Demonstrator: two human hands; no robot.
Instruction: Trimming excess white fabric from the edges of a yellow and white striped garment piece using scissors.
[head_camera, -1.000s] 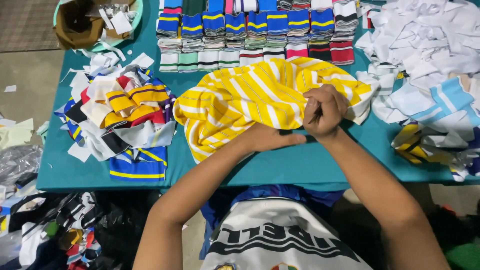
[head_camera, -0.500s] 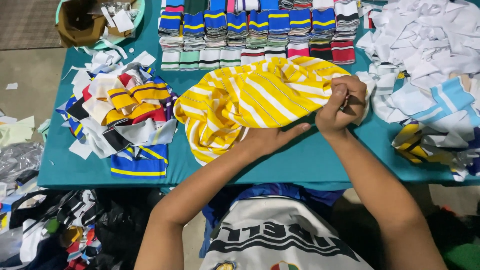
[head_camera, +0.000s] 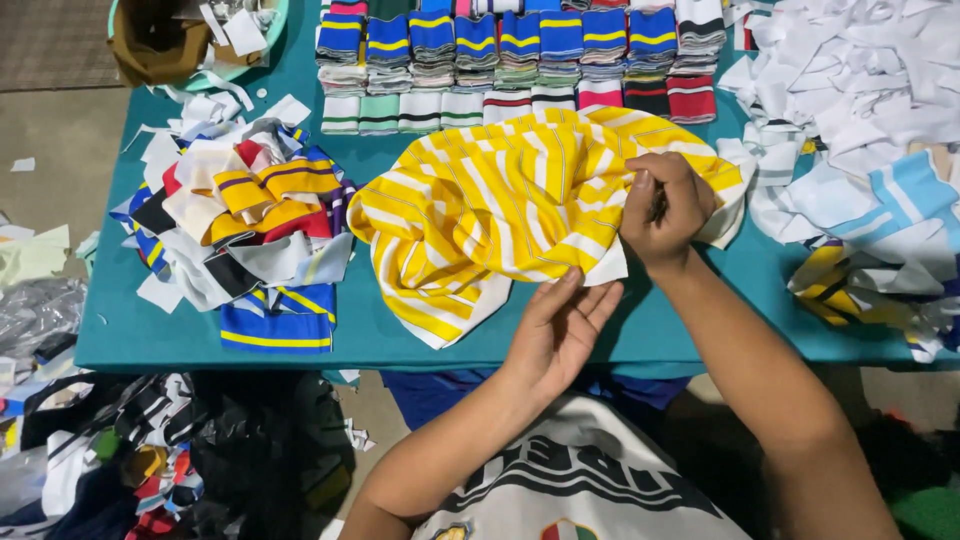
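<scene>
Your right hand (head_camera: 665, 208) is fisted on the yellow-and-white striped fabric (head_camera: 500, 205). Your left hand (head_camera: 563, 325) is open, fingertips touching its near edge.

Yellow-and-white striped cloth (head_camera: 500, 215): soft matt knit, crumpled; stacked collar strips (head_camera: 520, 55) ribbed knit, matt; table cover (head_camera: 420, 330) smooth teal, faint sheen; white scraps (head_camera: 850, 70) thin, flat cloth.

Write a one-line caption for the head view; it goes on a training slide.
Right hand grips the yellow-and-white striped fabric on the teal table; left hand touches its lower edge.
</scene>
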